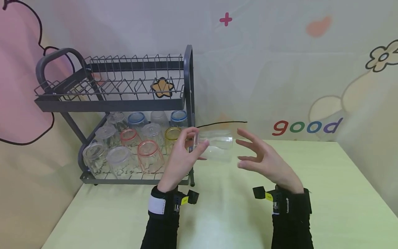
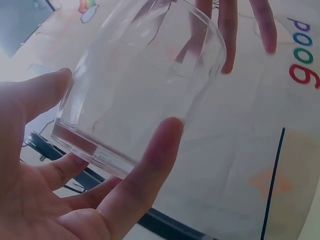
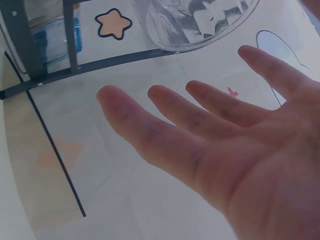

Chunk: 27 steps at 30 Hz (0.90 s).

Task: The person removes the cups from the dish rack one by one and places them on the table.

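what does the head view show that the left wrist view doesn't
Only the head view shows the dish rack, the upturned glasses on its lower shelf, the green table and both wrists. Only the left wrist view shows, close up, the left hand's fingertips pinching the clear glass near its thick base. Both show the clear glass, the left hand holding it and the right hand open beside it.

My head view looks forward and down from above the pale green tabletop (image 1: pixel 326 193), taking in the dark grey two-tier wire dish rack (image 1: pixel 115 103) and wall. My left wrist view sits very close behind the palm, facing along it to the clear faceted drinking glass (image 2: pixel 140 85). My right wrist view looks up past the fingers. All three share that glass (image 3: pixel 195 22) (image 1: pixel 217 145).
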Each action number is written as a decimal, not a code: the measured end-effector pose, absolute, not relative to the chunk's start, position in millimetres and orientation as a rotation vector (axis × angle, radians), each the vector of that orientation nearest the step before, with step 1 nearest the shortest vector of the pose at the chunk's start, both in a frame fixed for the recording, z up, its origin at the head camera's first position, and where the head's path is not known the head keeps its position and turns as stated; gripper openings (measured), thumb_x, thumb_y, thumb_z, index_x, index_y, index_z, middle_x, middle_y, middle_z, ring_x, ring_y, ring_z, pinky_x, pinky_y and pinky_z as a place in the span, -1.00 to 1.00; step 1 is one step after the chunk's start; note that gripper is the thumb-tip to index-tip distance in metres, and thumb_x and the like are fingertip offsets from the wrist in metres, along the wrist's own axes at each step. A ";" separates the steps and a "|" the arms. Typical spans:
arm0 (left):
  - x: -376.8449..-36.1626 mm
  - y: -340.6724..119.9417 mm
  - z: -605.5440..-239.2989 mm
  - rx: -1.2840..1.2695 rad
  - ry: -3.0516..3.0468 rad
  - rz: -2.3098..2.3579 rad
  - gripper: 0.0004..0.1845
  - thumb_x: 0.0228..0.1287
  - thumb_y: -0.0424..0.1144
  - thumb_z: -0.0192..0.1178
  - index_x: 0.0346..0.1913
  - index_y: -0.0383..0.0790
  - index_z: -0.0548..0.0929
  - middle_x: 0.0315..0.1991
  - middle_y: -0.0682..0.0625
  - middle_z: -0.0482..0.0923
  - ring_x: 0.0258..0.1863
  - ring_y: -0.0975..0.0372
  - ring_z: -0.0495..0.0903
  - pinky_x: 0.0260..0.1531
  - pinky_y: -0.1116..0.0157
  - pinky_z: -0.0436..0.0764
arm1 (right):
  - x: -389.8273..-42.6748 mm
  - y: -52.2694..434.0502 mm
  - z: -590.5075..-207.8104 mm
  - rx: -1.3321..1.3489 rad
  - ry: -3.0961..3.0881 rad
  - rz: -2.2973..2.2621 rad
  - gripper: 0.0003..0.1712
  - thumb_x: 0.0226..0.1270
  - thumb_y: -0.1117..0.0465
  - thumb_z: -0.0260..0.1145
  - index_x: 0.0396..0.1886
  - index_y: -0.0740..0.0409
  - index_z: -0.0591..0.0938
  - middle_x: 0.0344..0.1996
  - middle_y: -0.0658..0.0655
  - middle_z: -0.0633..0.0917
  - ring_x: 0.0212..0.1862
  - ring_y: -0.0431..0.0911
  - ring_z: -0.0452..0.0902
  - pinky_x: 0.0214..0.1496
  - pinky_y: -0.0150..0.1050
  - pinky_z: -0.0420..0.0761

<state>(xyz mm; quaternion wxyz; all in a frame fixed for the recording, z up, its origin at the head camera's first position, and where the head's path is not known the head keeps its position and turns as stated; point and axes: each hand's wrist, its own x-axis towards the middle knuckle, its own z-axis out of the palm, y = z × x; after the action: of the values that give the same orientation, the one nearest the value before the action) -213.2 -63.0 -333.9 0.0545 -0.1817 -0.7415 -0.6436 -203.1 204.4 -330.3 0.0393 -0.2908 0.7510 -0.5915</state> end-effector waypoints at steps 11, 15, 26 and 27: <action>-225.1 -49.2 -329.3 -0.626 -2.182 -2.051 -0.44 0.35 -0.05 0.25 0.30 -0.13 0.33 0.26 -0.10 0.32 0.21 0.13 0.44 -0.21 0.16 0.70 | -212.0 204.0 -319.8 -0.952 2.153 -2.041 -0.02 0.24 0.57 0.29 0.56 0.01 0.10 0.52 0.06 0.05 0.47 0.10 0.07 0.09 -0.04 0.58; -234.7 -43.6 -325.0 -0.634 -2.208 -2.010 -0.41 0.32 0.03 0.26 0.31 -0.08 0.34 0.26 -0.06 0.31 0.25 0.14 0.39 -0.17 0.17 0.68 | -216.9 203.1 -316.1 -0.922 2.165 -2.056 -0.02 0.23 0.55 0.30 0.55 -0.02 0.11 0.51 0.05 0.08 0.46 0.08 0.08 0.08 -0.12 0.60; -249.7 -31.2 -331.2 -0.698 -2.289 -2.043 -0.41 0.35 0.01 0.24 0.33 -0.05 0.29 0.30 -0.03 0.24 0.27 0.08 0.32 -0.16 0.19 0.68 | -221.6 198.6 -325.4 -0.718 2.354 -1.998 -0.06 0.22 0.38 0.42 0.50 -0.16 0.20 0.37 0.09 0.30 0.37 0.04 0.29 0.04 -0.19 0.62; -250.3 -29.3 -332.3 -0.713 -2.298 -2.049 -0.40 0.36 0.01 0.23 0.34 -0.06 0.27 0.33 -0.04 0.23 0.29 0.07 0.30 -0.15 0.20 0.68 | -220.8 200.6 -326.3 -0.706 2.380 -1.984 -0.07 0.22 0.36 0.43 0.50 -0.17 0.20 0.38 0.07 0.29 0.37 0.03 0.28 0.03 -0.20 0.63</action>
<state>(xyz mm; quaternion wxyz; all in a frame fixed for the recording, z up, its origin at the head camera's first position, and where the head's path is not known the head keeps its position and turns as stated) -250.3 -29.3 -332.3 -0.0095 -0.2256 -0.7272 -0.6482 -220.8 200.6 -326.3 -0.0181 -0.2221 0.7488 -0.6243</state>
